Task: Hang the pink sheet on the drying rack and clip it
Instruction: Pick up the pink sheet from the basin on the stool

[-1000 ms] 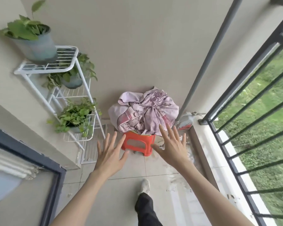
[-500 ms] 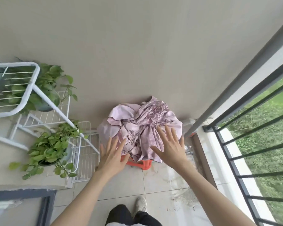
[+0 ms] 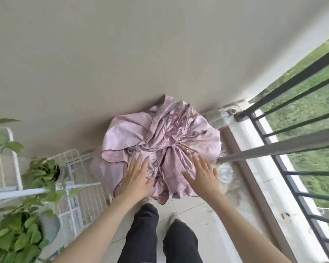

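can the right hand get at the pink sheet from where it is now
Probably yes. The right hand is spread flat, fingers open, right over the near side of the bunched pink sheet, with nothing between them. The grey pole passes to its right, not across its path. No grip is closed yet.

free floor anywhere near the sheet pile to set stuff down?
Bare tile lies between the person's legs and the balcony curb. Crowded: white wire rack and plants fill the left; the pink sheet covers the wall corner, both hands, left hand and right hand, over it.
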Tool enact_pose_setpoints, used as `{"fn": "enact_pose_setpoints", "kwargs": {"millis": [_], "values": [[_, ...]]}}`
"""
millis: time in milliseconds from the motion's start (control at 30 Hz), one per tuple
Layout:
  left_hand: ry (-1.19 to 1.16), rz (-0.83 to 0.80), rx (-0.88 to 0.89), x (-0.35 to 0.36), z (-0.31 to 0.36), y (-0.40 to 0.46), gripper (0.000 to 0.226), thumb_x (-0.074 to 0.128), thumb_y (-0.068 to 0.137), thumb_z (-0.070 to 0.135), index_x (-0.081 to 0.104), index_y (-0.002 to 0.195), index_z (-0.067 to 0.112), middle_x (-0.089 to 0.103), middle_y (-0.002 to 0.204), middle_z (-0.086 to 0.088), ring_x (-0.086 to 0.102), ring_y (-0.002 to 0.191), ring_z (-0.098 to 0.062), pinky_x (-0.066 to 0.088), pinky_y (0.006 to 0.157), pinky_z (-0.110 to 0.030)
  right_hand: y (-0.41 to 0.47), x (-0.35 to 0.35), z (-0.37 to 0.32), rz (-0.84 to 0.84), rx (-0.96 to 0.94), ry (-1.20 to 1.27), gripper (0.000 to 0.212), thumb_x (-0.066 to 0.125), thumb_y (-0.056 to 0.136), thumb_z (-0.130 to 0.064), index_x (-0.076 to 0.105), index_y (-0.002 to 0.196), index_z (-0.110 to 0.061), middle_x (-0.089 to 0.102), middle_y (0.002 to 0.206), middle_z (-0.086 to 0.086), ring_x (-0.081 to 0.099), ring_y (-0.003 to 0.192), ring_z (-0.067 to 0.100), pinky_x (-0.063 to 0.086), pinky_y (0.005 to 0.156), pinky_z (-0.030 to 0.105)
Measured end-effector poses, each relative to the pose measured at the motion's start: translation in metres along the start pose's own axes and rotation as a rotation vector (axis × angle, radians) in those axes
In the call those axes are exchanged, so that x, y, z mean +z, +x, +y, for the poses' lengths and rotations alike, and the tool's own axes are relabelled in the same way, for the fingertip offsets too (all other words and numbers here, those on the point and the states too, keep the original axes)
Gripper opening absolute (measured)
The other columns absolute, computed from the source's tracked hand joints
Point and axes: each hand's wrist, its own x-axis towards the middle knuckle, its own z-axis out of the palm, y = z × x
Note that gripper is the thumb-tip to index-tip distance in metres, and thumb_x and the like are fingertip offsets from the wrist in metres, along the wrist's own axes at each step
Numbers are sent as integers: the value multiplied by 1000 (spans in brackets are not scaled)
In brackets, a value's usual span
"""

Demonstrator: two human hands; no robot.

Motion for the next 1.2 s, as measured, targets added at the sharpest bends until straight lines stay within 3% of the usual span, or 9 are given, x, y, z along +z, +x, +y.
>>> {"fn": "enact_pose_setpoints", "kwargs": {"millis": [267,400,500,567,700,867,1000,1067,1200], "values": [[-125,227,98,13,-1,107,104,67,78,42,-5,147,10,-4,157,-10,-5,144,-18,2,115,-32,68,64,-11,-4,140,87,89,35,82,-71,1,149,-24,2,159,-3,0,145,17,4,116,48],[-85,157,10,27,12,157,123,74,65,55,-2,146,2,11,155,-17,12,143,-27,11,115,-45,88,86,-5,23,204,74,90,46,82,-64,7,148,-19,3,158,-2,0,146,18,9,115,49],[-165,216,-133,35,16,179,80,73,73,41,36,129,-2,51,127,-23,45,120,-36,34,100,-45,97,97,2,89,246,132,36,52,89,-30,50,122,-14,38,144,5,31,134,25,32,103,46],[-335,242,-182,30,15,185,43,67,82,29,52,106,-3,63,104,-22,57,100,-37,42,76,-37,98,97,5,115,280,337,8,49,87,-12,55,91,-9,59,113,12,51,106,30,42,79,38],[-588,260,-169,-9,5,181,28,65,82,23,59,93,-2,64,89,-14,59,82,-28,44,67,-34,84,79,8,172,347,685,11,47,80,0,52,82,-9,60,74,4,53,72,24,32,57,30],[-774,220,-111,-76,7,177,13,64,79,26,59,70,19,58,60,12,51,47,7,35,42,-7,70,24,4,329,276,849,29,47,76,7,60,86,-17,58,73,-15,53,72,8,36,60,11],[-592,167,-69,-92,10,185,21,59,85,34,60,91,14,63,87,-1,56,78,-13,37,60,-25,78,-19,9,629,356,736,25,57,80,-5,66,102,-14,56,91,-7,52,96,22,34,77,22],[-465,152,-93,-80,10,187,43,59,85,38,49,115,9,56,107,-5,52,98,-19,32,71,-26,85,-28,17,627,525,638,31,62,81,-19,57,112,-13,53,105,4,50,101,26,41,86,34],[-560,86,-108,-43,12,184,75,65,82,37,24,138,10,44,139,-12,43,126,-29,37,102,-39,85,-11,8,478,688,838,25,59,86,-33,51,77,-12,54,64,-4,53,69,23,33,51,23]]}}
